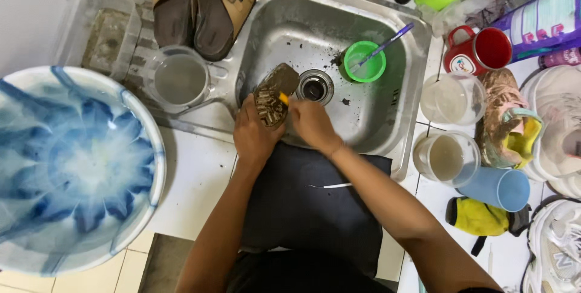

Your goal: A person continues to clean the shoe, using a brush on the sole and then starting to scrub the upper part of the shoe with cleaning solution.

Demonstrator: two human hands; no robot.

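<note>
**Scrubbing a muddy sole over the sink**

At a white tiled worktop [200, 178], over a steel sink [387, 111], our left hand [254, 135] grips a muddy shoe [273, 96], sole up. Our right hand [311, 123] closes on a yellow brush [283, 98]. Loosened dirt could clog the drain [313, 87].

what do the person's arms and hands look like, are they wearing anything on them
Both arms are bare to above the elbow: no sleeves show. The left hand and right hand wear no gloves, and no rings or watch can be made out. Fingers are partly hidden, so small details cannot be told.
</note>
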